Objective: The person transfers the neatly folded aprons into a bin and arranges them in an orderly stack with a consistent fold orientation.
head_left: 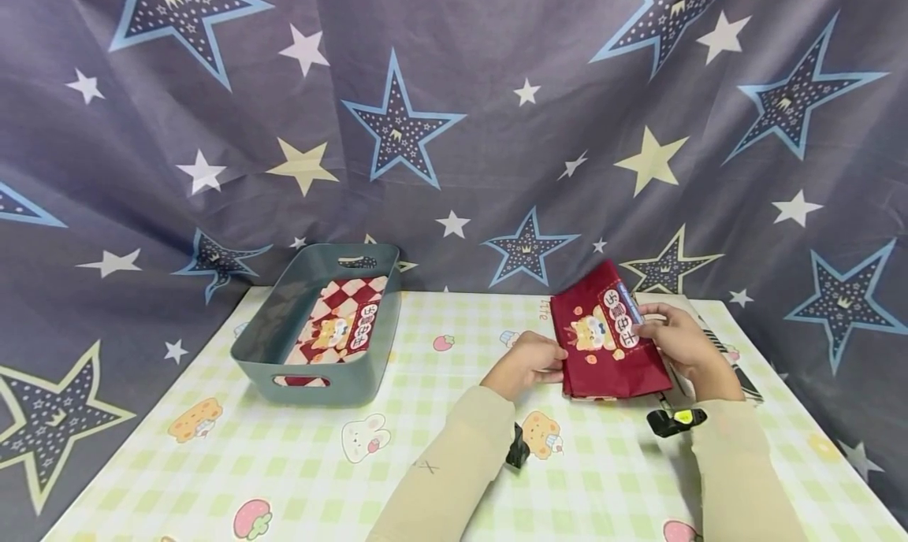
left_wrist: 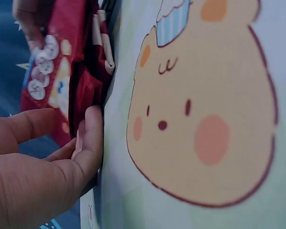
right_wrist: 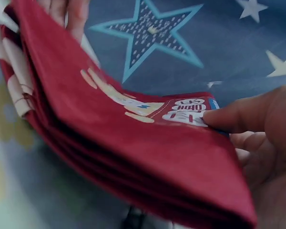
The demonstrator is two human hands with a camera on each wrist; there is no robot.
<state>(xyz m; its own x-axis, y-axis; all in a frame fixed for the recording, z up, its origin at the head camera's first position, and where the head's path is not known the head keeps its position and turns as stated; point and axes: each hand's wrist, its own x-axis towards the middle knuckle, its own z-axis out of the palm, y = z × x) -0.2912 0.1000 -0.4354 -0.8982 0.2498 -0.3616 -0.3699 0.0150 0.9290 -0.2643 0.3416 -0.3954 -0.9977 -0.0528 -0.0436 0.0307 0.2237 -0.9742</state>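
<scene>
A folded dark red bag (head_left: 613, 345) with a cartoon animal and white lettering is held tilted at the right of the table, in the head view. My left hand (head_left: 528, 365) pinches its left edge, with thumb above and fingers below in the left wrist view. My right hand (head_left: 684, 345) grips the opposite edge, its thumb pressing beside the lettering (right_wrist: 186, 114). Several stacked red layers show along the near side in the right wrist view. Cream-and-red checked cloth (right_wrist: 16, 71) peeks out at one end of the fold.
At the left stands a grey-green basket (head_left: 248, 357) with handle holes; a red-and-cream checked folded bag (head_left: 340, 321) lies inside. Behind and beneath the right hand, a flat beige and black striped item (head_left: 731, 361) rests on the table, partly hidden. A star-patterned curtain (head_left: 454, 93) hangs behind.
</scene>
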